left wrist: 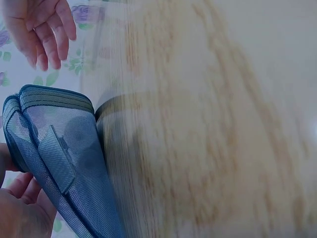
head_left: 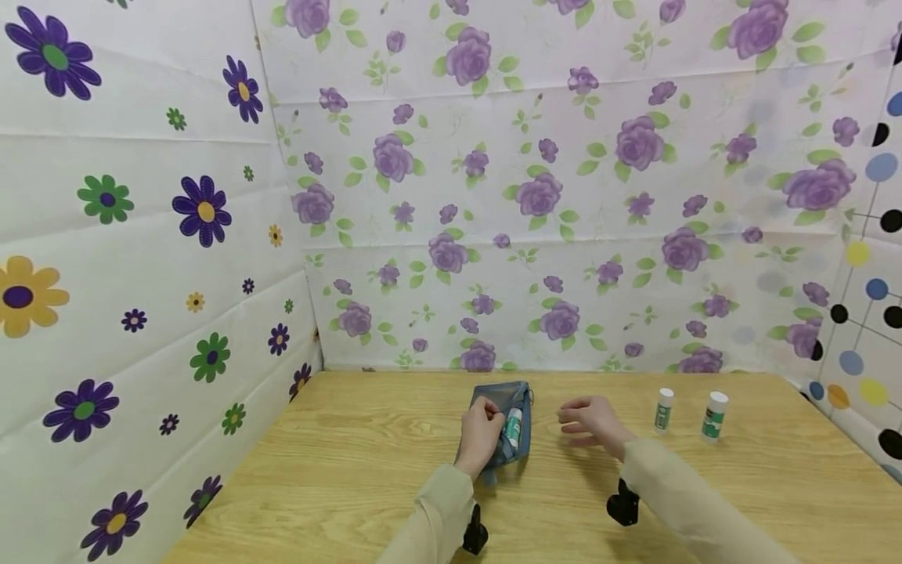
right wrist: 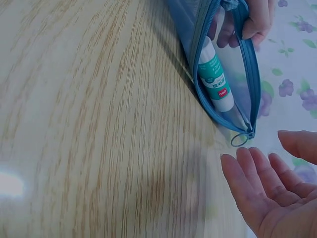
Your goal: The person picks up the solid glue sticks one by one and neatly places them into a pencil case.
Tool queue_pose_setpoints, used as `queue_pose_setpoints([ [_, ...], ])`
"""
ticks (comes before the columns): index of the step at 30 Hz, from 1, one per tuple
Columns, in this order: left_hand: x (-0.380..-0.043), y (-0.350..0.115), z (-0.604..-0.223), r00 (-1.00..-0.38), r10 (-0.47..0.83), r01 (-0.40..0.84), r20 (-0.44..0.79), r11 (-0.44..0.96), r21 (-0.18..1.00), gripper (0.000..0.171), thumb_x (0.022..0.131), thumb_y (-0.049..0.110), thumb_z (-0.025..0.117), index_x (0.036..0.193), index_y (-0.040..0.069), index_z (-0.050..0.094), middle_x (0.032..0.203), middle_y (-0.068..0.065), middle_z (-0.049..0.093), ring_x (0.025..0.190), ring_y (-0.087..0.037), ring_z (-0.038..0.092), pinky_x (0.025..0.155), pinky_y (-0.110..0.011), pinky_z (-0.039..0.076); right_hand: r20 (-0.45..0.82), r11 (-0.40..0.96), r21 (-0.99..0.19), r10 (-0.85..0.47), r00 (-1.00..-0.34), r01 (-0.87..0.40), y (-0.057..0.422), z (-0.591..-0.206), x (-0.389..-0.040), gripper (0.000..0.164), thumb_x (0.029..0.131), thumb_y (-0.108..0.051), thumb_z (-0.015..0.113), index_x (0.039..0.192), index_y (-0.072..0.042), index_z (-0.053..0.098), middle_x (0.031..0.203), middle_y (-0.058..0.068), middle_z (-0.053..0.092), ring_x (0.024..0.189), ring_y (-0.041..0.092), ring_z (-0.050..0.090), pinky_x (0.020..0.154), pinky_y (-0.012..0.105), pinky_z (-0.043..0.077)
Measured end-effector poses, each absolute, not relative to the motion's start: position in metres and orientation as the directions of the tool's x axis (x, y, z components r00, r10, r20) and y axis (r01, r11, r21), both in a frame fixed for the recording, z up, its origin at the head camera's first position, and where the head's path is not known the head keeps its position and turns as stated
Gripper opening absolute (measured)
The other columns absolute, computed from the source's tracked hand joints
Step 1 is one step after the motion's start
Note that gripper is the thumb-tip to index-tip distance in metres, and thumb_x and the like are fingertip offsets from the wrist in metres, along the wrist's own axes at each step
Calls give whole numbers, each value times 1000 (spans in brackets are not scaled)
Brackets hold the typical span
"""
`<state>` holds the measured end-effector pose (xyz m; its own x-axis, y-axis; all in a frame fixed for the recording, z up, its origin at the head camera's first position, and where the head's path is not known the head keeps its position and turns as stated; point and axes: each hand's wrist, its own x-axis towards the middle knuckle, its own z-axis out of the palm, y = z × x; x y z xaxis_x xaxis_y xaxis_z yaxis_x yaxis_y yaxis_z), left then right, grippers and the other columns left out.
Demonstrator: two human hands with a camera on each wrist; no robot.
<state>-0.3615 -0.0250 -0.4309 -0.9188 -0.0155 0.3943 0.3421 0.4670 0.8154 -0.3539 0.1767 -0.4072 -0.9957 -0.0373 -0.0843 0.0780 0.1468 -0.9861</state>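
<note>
A blue mesh zipper pouch (head_left: 502, 392) stands on the table with its zipper undone. Inside it lies a glue stick (right wrist: 215, 77) with a white cap and green label, seen through the gap in the right wrist view. My left hand (head_left: 481, 435) pinches one edge of the pouch's opening between thumb and fingers. To the right of the pouch, my right hand (head_left: 593, 421) hovers with fingers extended and nothing in it. In the right wrist view its fingertips are close to the ring pull (right wrist: 239, 140) at the zipper's end.
Two more glue sticks stand upright at the right of the wooden table (head_left: 338, 486): a smaller one (head_left: 663, 410) and a thicker one (head_left: 715, 417). Flower-patterned sheets (head_left: 493, 235) hang behind and to the left of the table.
</note>
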Motion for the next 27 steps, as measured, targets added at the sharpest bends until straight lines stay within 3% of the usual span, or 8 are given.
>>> queue_pose_setpoints([
  [27,-362,-25,-428,-919,-16,338,393,478,810,5,80,0,56,79,3,52,65,0,46,57,-11,43,51,-26,38,-86,294,-954,-57,-995,66,236,-407,-341,33,91,-17,54,111,10,51,103,21,59,91,33,58,72,45,47],
])
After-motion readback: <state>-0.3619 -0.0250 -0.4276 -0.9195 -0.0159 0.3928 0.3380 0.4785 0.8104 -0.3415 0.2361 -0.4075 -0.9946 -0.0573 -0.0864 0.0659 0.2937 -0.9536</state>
